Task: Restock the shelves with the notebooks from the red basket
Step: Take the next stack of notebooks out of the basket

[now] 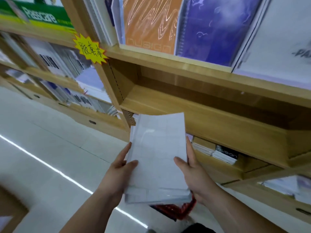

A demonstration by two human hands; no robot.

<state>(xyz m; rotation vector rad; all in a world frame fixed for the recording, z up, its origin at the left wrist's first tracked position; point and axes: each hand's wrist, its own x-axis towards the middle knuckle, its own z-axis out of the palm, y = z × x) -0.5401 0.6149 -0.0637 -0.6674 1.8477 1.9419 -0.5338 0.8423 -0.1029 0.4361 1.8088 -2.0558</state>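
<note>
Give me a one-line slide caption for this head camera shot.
Left hand and right hand hold a white notebook stack before a wooden shelf, red basket below.

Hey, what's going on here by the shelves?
A person holds a stack of white notebooks with both hands, left hand on its left edge, right hand on its right. The stack is in front of a wooden shelf, not yet on it. Part of the red basket shows just below.

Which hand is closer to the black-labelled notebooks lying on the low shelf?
Right. The right hand grips the white stack just left of the black-labelled notebooks; the left hand grips the stack's far side.
</note>
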